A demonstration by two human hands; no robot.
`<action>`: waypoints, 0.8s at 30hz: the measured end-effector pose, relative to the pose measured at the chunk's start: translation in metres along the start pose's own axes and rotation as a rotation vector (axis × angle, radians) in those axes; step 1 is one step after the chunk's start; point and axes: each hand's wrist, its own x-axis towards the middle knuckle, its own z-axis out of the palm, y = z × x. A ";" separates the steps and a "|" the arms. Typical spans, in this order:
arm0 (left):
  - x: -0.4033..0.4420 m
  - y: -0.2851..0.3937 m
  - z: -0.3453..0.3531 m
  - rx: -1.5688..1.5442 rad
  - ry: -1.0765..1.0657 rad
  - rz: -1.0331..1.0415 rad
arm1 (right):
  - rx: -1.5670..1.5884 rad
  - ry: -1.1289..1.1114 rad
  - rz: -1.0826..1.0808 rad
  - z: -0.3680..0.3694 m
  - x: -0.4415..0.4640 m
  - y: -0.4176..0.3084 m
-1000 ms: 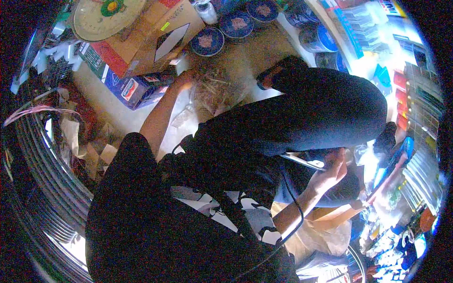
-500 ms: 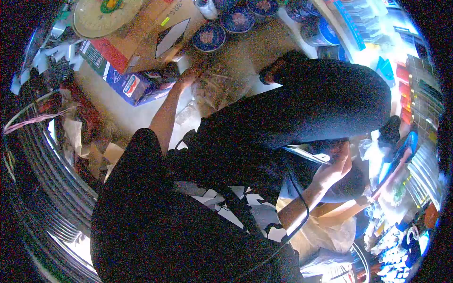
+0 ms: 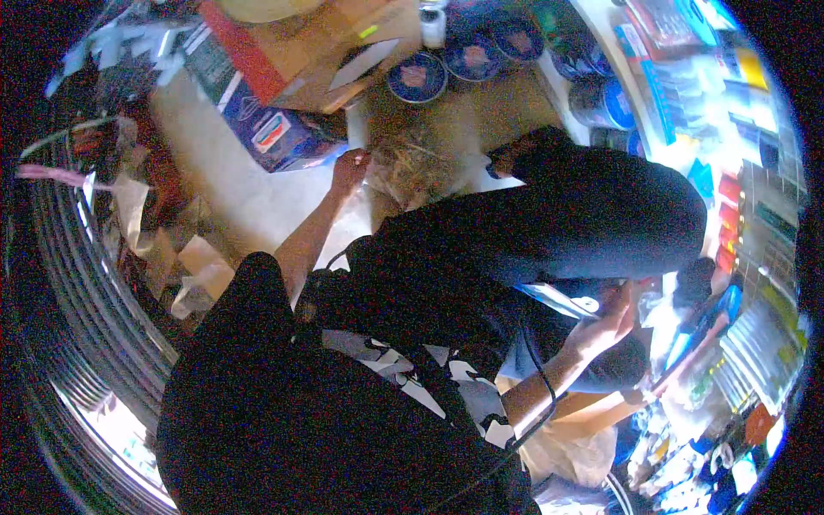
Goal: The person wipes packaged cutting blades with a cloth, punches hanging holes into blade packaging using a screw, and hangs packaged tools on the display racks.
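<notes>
- Your left hand is at the left edge of the crumpled clear plastic bag, fingers curled; you may be handling it, but I cannot tell whether they grip it.
- Your right hand is well apart from the left, over on the right side, with its fingers bent beside a pale flat object; I cannot tell whether they hold it, or what it is.
- The bag lies on the far side of your dark-trousered leg, just right of the blue carton; by my judgement, moving that left hand calls for care around the carton's near corner.
- The carton bears a white, red and blue logo; its lettering is too blurred for you to read here.
- The cardboard box behind it carries a yellow sticker, no words legible.
- Farther off, a row of blue-lidded tubs shows pinkish label patches, and you cannot make out any brand.
</notes>
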 end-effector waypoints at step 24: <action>0.008 0.201 0.024 0.507 -0.289 0.578 | 0.068 0.147 -0.389 -0.054 -0.018 -0.030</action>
